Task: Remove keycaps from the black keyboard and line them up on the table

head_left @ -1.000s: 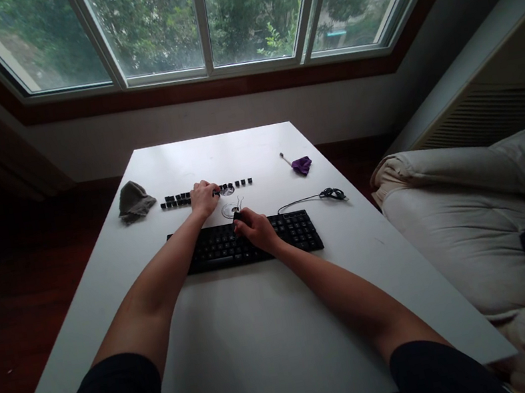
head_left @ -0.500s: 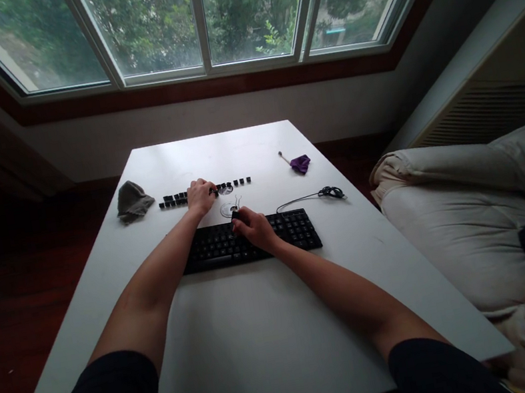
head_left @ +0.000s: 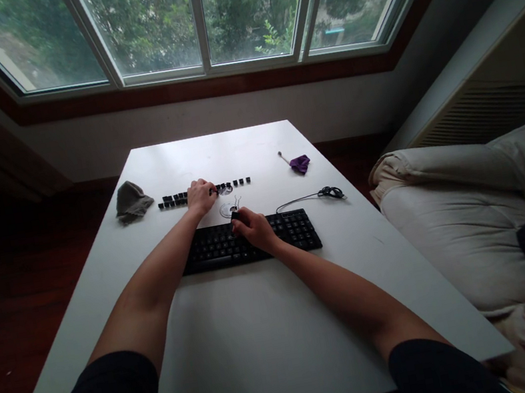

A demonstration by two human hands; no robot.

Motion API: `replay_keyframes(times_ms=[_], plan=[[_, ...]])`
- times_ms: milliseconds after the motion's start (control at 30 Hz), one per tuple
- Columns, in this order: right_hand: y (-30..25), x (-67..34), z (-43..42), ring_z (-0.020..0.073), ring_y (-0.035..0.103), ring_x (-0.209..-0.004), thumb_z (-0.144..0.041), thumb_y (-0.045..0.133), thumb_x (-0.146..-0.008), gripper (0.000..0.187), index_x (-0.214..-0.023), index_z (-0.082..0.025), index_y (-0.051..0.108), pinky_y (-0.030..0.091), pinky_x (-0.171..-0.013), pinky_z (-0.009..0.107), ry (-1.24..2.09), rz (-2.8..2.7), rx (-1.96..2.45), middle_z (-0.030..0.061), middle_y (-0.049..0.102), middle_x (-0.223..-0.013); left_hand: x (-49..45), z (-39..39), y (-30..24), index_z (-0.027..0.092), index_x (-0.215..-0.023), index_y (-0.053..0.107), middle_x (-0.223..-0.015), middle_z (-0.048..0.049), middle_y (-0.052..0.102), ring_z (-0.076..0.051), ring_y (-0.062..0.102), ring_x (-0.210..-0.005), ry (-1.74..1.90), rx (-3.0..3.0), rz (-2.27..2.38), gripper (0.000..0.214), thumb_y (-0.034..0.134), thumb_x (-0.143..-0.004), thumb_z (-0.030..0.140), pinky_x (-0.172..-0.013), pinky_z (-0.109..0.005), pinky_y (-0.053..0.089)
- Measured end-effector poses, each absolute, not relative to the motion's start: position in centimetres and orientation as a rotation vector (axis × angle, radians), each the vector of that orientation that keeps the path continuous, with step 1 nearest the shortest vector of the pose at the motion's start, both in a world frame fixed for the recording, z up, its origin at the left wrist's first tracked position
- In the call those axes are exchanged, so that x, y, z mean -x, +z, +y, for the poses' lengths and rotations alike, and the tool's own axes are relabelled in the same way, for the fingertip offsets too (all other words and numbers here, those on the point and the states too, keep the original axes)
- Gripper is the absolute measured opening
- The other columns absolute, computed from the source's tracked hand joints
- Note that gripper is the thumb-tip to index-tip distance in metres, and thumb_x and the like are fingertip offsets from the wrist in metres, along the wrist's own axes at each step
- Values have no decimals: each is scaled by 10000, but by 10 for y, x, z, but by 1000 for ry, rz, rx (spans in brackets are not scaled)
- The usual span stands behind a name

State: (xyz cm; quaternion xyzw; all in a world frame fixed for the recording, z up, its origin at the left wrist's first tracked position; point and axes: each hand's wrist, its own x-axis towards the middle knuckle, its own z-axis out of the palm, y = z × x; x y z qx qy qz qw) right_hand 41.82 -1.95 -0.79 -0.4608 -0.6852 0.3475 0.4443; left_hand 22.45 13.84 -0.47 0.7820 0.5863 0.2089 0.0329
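Observation:
My left hand (head_left: 202, 197) reaches down to the row of loose black keycaps (head_left: 174, 200), its fingers pinched at a small dark keycap among them. Part of the row is hidden under that hand. Over the upper middle of a black keyboard (head_left: 215, 249), my right hand (head_left: 254, 228) is closed on what looks like a wire keycap puller (head_left: 238, 202); thin wire prongs stick up beyond the fingers, and a dark piece shows at the fingertips. Two clear round pieces lie near the hands, too small to make out.
On the white table (head_left: 246, 335), a grey cloth (head_left: 132, 201) lies at the left, and a purple cloth (head_left: 300, 164) with a small brush (head_left: 282, 155) at the right. The keyboard's coiled cable (head_left: 331, 192) is at the right. A sofa (head_left: 456, 230) stands beside the table.
Both hands stay almost where they were. The left fingertips have shifted very slightly at the keycap row; the keyboard and loose keycaps look the same.

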Motion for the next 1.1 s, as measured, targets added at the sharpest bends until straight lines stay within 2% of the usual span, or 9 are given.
replay_keyframes(times_ms=[1100], plan=[[-9, -419, -19, 177, 704, -702, -398, 566, -955, 150, -941, -250, 585, 515, -712, 281, 864, -1696, 1119, -21, 726, -741, -211, 141, -16, 269, -1026, 739, -1172, -93, 640, -313, 518, -1161, 586, -2440, 1856, 185, 605, -898, 263, -983, -477, 429]])
